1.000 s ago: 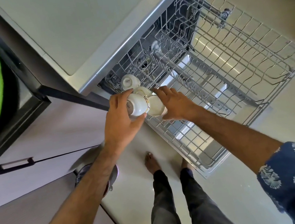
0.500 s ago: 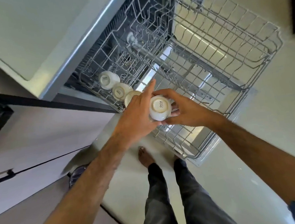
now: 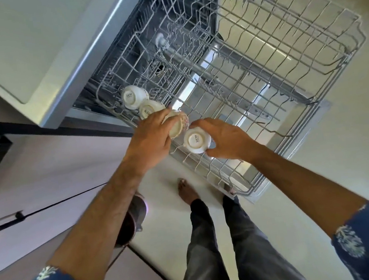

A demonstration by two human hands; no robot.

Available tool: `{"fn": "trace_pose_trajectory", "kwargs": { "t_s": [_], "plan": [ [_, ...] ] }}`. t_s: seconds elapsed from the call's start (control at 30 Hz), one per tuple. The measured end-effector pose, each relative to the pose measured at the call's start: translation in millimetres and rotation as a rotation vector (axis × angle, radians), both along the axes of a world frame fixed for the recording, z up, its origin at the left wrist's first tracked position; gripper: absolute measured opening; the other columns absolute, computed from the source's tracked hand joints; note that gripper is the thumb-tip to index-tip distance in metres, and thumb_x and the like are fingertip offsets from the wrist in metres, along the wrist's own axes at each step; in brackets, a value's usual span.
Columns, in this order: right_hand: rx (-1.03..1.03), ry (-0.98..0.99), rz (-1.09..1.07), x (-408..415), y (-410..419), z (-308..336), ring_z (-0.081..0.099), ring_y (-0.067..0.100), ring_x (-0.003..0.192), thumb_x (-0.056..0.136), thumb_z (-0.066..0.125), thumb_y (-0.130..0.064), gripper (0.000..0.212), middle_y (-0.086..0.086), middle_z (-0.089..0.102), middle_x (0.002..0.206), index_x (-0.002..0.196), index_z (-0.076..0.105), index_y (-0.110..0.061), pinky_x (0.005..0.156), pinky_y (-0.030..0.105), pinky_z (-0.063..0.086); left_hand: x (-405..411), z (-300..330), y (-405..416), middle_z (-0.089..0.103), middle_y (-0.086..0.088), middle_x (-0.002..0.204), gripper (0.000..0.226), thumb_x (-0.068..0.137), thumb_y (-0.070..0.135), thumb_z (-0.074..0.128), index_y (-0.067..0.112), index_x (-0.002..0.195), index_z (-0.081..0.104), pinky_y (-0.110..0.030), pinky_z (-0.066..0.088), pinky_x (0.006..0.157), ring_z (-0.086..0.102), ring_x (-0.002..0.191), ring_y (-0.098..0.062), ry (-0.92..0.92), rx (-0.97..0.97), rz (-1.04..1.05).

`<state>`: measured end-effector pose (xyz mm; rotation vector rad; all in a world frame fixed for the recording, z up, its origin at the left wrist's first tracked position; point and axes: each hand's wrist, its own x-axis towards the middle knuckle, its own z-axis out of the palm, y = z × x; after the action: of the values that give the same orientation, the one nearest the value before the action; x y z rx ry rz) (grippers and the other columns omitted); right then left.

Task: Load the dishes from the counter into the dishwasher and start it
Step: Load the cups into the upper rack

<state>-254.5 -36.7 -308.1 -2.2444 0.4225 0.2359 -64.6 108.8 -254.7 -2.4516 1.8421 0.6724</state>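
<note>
White teacup [image 3: 196,140], gripped by the right hand [image 3: 224,138], now sits inverted at the upper rack [image 3: 312,102] edge. At its eleven o'clock the left hand [image 3: 153,134] holds a patterned cup [image 3: 180,124]; placing it comes next.

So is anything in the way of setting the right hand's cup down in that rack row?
Nothing visible: the right hand holds the cup upside down over bare wire of the rack, beside the left hand's cup.
</note>
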Motion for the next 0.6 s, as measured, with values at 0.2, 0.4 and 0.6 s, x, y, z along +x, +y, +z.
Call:
{"fn": "trace_pose_trajectory", "kwargs": {
  "t_s": [0.2,0.4,0.6],
  "plan": [
    [-0.139,-0.003,0.170,19,2,-14,0.050,0.025,0.109,0.072,0.079,-0.013,0.084,0.003,0.054,0.134,0.143,0.039,-0.030,0.090,0.045,0.048,-3,-10,10,0.028,-0.006,0.160,0.059,0.090,0.014,0.057,0.020,0.146,0.039,-0.052,0.044,0.105,0.036,0.142,-0.027,-0.028,-0.001,-0.006],
    [0.058,0.024,0.047,14,4,-17,0.055,0.025,0.105,0.073,0.082,-0.021,0.077,0.010,0.059,0.120,0.134,0.035,-0.016,0.087,0.041,0.050,-5,-12,12,0.025,-0.005,0.161,0.061,0.091,0.015,0.056,0.021,0.147,0.035,-0.053,0.045,0.104,0.035,0.143,-0.026,-0.018,0.018,0.009],
    [-0.119,-0.025,0.040,15,15,-24,0.052,0.028,0.107,0.069,0.085,-0.023,0.078,0.008,0.055,0.129,0.136,0.045,-0.017,0.088,0.047,0.050,-8,-10,13,0.023,-0.004,0.162,0.061,0.092,0.013,0.056,0.021,0.149,0.035,-0.051,0.041,0.109,0.034,0.144,-0.025,-0.022,0.008,0.022]
  ]
}}
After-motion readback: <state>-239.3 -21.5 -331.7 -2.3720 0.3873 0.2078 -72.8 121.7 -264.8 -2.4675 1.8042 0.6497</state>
